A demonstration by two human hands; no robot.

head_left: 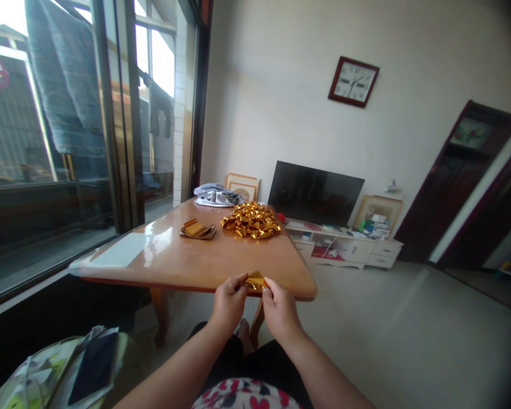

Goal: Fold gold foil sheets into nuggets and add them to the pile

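Between both hands is a piece of folded gold foil paper (255, 280), held just above the table's near edge. My left hand (230, 304) pinches its left end, thumb against fingers. On the other end, my right hand (280, 307) has a similar closed pinch. Farther back on the wooden table (187, 260) lies a heap of folded gold foil pieces (252, 220). To the left of the heap sits a small stack of flat gold foil sheets (197, 228), with some edges curled up.
Folded clothes (217, 196) lie at the table's far end, and a pale sheet (118, 250) lies at its left. A chair (123, 363) bearing a dark tablet-like object (94, 363) stands at lower left. Beyond are a television (315, 193) and a white cabinet (353, 250).
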